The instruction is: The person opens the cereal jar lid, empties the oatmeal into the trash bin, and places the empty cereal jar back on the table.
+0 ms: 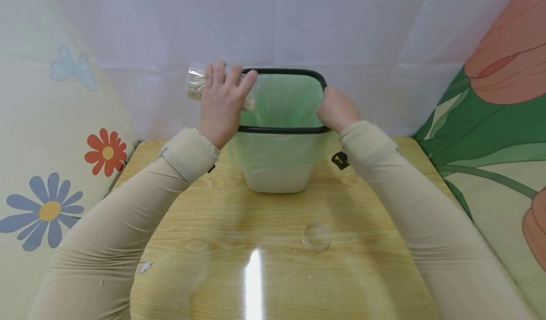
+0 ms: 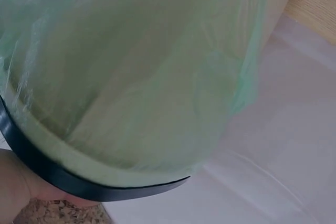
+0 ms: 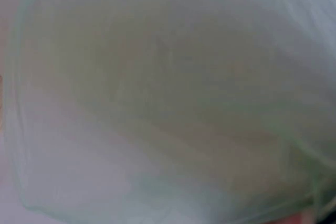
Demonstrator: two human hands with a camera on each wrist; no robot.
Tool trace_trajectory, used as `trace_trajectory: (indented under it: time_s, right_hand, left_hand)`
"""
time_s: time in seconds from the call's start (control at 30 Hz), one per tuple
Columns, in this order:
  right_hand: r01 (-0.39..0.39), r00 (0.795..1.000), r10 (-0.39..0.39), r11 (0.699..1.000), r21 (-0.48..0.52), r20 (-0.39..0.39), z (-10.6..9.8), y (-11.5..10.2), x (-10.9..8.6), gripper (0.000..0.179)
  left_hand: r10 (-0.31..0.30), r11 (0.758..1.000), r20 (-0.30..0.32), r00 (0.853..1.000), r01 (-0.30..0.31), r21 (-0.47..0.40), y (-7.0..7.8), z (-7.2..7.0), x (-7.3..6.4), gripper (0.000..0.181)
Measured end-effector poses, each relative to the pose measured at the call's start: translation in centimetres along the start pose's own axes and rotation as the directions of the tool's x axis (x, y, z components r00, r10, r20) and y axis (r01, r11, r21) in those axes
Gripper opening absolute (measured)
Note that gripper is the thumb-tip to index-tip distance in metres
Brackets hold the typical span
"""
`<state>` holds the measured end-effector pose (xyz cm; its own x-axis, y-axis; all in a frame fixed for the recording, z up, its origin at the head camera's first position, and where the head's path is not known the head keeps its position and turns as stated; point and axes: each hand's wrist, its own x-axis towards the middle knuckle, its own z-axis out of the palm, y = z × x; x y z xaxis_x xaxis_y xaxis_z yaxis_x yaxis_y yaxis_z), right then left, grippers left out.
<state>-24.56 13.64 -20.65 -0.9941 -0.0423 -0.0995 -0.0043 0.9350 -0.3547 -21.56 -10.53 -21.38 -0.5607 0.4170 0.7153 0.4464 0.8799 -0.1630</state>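
My left hand (image 1: 223, 99) grips a clear jar (image 1: 195, 85), which lies on its side over the left edge of a white bin (image 1: 278, 180). Pale flakes (image 2: 58, 213) are inside the jar. A green plastic bag (image 1: 281, 97) lines the bin and folds out over it, under a black rim (image 1: 282, 130). At the right edge, my right hand (image 1: 339, 109) holds the rim with curled fingers. The jar's mouth is partly hidden behind the left hand. Bag film fills most of the right wrist view.
A round clear lid (image 1: 316, 237) lies on the wooden table (image 1: 204, 244) in front of the bin. To the bin's right is a small black object with a yellow mark (image 1: 340, 160). A white cloth (image 1: 273, 21) hangs behind, with flower-patterned panels on both sides.
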Motion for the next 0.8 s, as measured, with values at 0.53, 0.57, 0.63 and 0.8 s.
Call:
trace_trajectory:
  time_s: [0.53,0.57,0.63,0.8]
  right_hand:
    - [0.012,1.000,-0.012,1.000,0.004,0.015,-0.03,0.04,0.06,0.058]
    - [0.014,1.000,-0.014,1.000,0.004,0.014,-0.03,0.07,0.09,0.058]
    - [0.019,1.000,-0.019,1.000,0.002,0.010,-0.03,0.11,0.11,0.057]
    - [0.018,1.000,-0.018,1.000,0.000,0.010,-0.05,0.09,0.00,0.057]
  left_hand:
    - [0.027,1.000,0.026,0.999,-0.027,0.014,-0.07,-0.03,-0.02,0.052]
    - [0.034,0.999,0.024,0.999,-0.034,0.024,-0.07,-0.02,-0.04,0.052]
    - [0.048,0.998,0.019,0.999,-0.049,0.044,-0.06,0.00,-0.10,0.050]
    - [0.067,0.995,0.013,0.998,-0.068,0.071,0.02,0.03,-0.13,0.047]
